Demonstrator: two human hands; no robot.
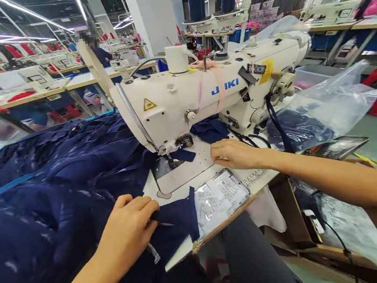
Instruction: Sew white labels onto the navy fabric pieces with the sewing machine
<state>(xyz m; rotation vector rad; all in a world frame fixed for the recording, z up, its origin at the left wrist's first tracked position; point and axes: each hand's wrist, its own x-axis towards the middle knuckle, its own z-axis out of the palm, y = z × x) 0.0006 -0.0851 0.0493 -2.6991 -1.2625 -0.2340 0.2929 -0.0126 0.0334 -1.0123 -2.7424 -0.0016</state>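
My left hand [133, 220] is closed at the table's front left, over a navy fabric piece [180, 216]. A thin pointed metal tool [165, 224] sticks out from under its fingers; its handle is hidden. Below the fingers hangs a small greyish strip [153, 253]. My right hand [234, 153] is on the right of the white sewing machine [171, 101], fingers curled above the bed; whatever they grip cannot be made out. Under the needle area lies a small navy strip [183, 155], apart from both hands. Another folded navy piece [210, 129] sits behind it, under the machine arm.
A large heap of navy fabric [56, 180] fills the left. A clear-covered tray with printed labels [223, 197] lies at the front edge. Black-handled scissors [257, 140] rest beyond my right wrist, near a clear plastic bag [332, 106]. Cardboard boxes [292, 220] stand below right.
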